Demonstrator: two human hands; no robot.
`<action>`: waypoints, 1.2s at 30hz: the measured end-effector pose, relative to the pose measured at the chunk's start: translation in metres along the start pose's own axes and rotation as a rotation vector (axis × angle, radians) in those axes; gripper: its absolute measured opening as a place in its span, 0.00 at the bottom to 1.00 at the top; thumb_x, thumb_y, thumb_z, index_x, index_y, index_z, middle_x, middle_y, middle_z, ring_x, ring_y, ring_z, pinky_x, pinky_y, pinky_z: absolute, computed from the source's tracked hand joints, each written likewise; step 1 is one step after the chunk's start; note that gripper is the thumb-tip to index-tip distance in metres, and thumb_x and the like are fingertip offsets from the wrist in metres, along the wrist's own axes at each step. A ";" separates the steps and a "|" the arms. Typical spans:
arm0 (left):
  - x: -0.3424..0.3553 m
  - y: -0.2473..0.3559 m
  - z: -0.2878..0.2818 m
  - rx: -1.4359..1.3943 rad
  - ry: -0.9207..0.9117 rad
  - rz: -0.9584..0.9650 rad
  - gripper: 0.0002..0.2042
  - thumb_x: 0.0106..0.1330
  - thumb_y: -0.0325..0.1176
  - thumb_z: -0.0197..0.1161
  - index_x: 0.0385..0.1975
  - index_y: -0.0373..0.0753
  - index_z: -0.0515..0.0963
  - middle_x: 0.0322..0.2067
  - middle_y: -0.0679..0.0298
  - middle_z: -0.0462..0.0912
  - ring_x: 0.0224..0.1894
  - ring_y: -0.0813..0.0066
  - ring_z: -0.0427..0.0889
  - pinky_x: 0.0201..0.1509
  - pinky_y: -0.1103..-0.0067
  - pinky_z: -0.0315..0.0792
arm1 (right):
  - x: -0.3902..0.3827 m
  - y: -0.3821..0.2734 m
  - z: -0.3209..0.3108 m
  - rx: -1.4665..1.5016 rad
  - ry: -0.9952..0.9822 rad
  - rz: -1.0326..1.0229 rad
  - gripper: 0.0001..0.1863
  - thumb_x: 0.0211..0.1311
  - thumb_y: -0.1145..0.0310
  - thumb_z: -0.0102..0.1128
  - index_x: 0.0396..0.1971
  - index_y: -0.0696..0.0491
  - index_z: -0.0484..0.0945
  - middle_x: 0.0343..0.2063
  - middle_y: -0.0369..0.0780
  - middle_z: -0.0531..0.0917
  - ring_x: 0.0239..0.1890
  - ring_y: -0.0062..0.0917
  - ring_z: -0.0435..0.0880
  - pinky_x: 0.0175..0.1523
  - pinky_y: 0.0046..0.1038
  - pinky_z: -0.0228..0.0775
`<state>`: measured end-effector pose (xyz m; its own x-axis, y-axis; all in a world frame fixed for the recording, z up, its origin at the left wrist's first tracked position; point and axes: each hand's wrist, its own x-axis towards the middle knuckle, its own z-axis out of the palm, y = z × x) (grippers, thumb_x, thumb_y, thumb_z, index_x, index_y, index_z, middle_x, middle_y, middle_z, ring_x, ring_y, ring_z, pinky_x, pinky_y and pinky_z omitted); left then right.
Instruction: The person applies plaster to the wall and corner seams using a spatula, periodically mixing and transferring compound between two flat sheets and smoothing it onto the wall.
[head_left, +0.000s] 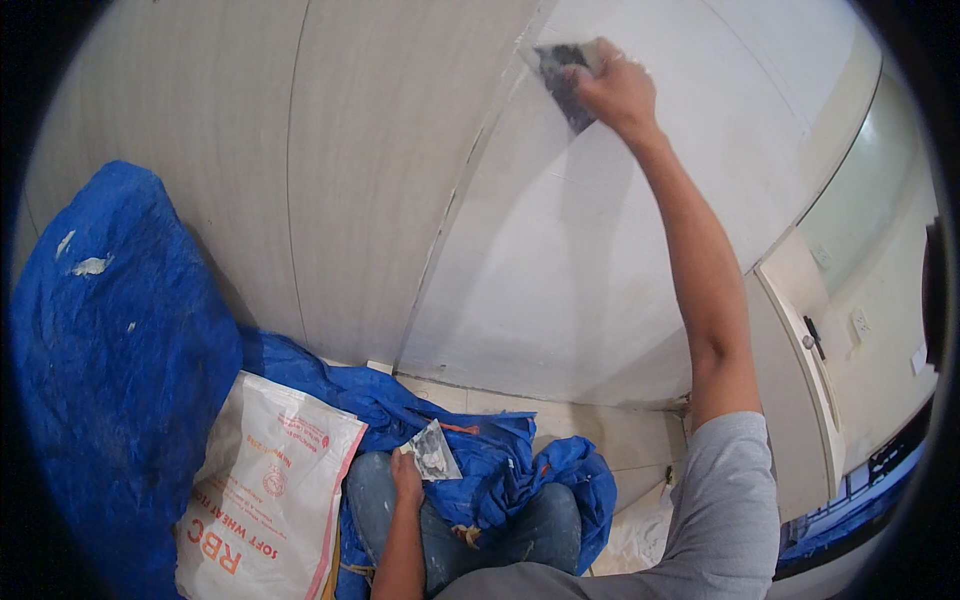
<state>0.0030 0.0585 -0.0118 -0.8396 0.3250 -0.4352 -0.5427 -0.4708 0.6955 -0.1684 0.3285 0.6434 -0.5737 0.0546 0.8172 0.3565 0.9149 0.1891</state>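
High on the white wall panel, my right hand grips a dark-bladed putty knife. Its wide blade lies against or very close to the wall, beside the seam with the wood-grain panel. My right arm is stretched far up and forward. Low down near my knee, my left hand is closed on a second putty knife, whose blade carries whitish paste. The fingers of the left hand are partly hidden.
A blue tarp covers something bulky at the left and spreads over the floor. Beside it lies a white printed woven sack. Wood-grain panelling rises ahead. At the right stand a white door edge and a wall socket.
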 end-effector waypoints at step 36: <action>0.011 -0.021 -0.018 0.021 -0.009 -0.029 0.19 0.70 0.31 0.49 0.57 0.30 0.72 0.49 0.58 0.80 0.49 0.69 0.79 0.56 0.75 0.72 | -0.061 0.028 0.014 0.479 0.664 0.424 0.18 0.57 0.58 0.72 0.32 0.57 0.75 0.25 0.45 0.83 0.29 0.40 0.84 0.38 0.39 0.74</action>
<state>0.0053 0.0571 -0.0415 -0.8235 0.3454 -0.4500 -0.5658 -0.4439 0.6948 -0.1338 0.3567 0.5918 0.1289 0.3183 0.9392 0.0119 0.9465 -0.3224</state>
